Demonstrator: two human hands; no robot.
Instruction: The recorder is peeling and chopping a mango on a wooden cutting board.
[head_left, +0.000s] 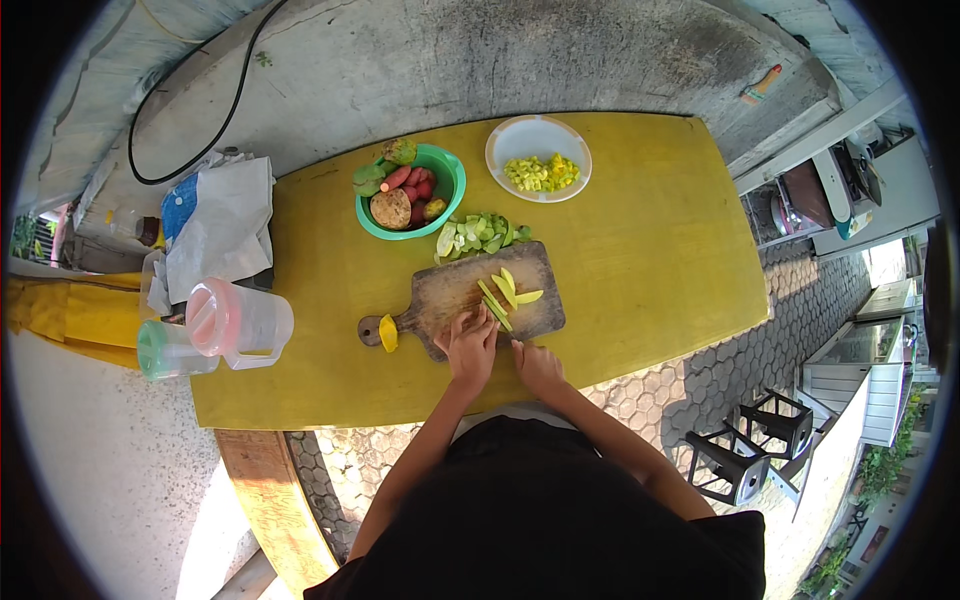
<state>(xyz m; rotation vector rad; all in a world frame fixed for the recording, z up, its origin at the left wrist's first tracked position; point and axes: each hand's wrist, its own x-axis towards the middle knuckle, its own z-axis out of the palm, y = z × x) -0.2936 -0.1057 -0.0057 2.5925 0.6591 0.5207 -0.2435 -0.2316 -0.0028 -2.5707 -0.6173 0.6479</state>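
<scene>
A worn wooden cutting board (442, 292) lies in front of me with its handle to the left. My left hand (471, 346) rests over its near edge, fingertips pressed on narrow green-edged fruit strips (496, 306). In my right hand (539, 367) is a knife (515, 340), gripped by the handle at the board's near edge; its blade is hard to make out. Pale yellow fruit wedges (507, 285) lie just beyond the strips. On the board's handle sits a yellow fruit piece (388, 333). Green peelings (480, 235) are heaped along the far edge.
A green basin (452, 166) holds fruits and reddish tubers. Diced yellow-green fruit (541, 173) sits in a white bowl (525, 136). Plastic pitchers (259, 330) stand at the yellow table's (637, 247) left end, near a white bag (225, 232). A concrete wall (480, 60) runs behind.
</scene>
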